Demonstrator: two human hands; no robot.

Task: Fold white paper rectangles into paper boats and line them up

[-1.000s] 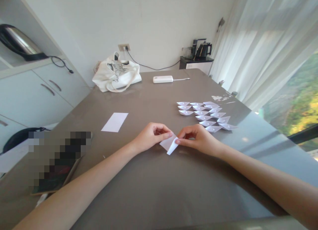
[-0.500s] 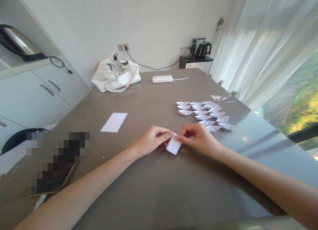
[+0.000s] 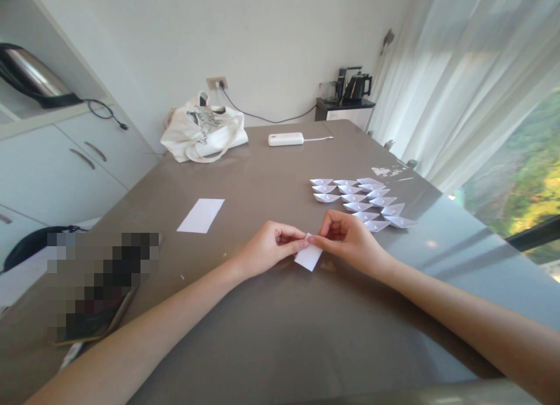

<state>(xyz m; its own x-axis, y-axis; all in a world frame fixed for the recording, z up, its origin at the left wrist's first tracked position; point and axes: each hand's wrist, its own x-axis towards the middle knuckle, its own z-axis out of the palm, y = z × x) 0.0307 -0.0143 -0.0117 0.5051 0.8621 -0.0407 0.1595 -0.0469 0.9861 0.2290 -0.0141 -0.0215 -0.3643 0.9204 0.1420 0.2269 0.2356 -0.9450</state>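
Both my hands meet over the middle of a grey-brown table (image 3: 271,335). My left hand (image 3: 266,250) and my right hand (image 3: 350,241) pinch the top edge of a small folded white paper (image 3: 308,257) between thumbs and fingertips, its lower part hanging toward the tabletop. Just beyond my right hand lie several small white folded paper boats (image 3: 359,202) in rows. A flat white paper sheet (image 3: 201,215) lies to the left of my left hand.
A white handbag (image 3: 203,133) and a white power bank (image 3: 286,139) with a cable sit at the table's far end. Paper scraps (image 3: 387,172) lie near the right edge. A pixelated dark object (image 3: 98,282) lies front left. Cabinets stand left, curtains right.
The paper went from an open, angled flap to a compact folded rectangle. Both hands shifted slightly, fingertips now closer together on its top edge.
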